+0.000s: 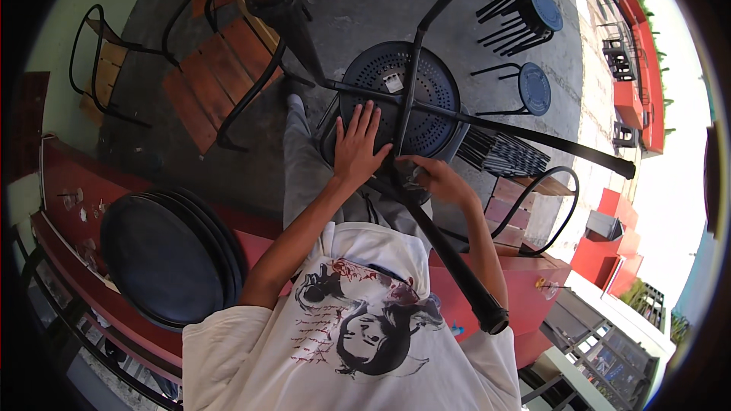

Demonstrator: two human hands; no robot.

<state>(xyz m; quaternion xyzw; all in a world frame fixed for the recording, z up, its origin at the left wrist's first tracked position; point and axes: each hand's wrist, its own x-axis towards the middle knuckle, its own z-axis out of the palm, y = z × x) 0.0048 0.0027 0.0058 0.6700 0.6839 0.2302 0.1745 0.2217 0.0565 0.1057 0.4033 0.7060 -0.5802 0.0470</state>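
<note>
So the upturned stool [409, 99] sits right in front of the person's legs, on a patchy grey concrete floor [358, 7] that's worn and blotchy. Pale green wall [61, 23] well off to the stool's left, bright daylight way out to its right. A smooth red ledge [495, 289] runs on the person's side of the stool.

The stool's all dark: a round seat [435, 80] punched full of little holes, a small white label [392, 82] on its underside, and long tubular legs [449, 247] splaying out, the nearest with a round end cap. Left hand [356, 144] is flat on the seat's underside, fingers straight and close together. Right hand [448, 183] is curled at the base of the nearest leg, but I can't tell if it's gripping the leg or something small and dark there.

Left of the stool there's a chair [221, 68] with reddish-brown wood slats and bent black tubing. To the right, a stack of round-topped stools [547, 9] plus a single stool [535, 88]. Big matte black discs [164, 259] lean in a pile left of the stool, nearer the person.
</note>
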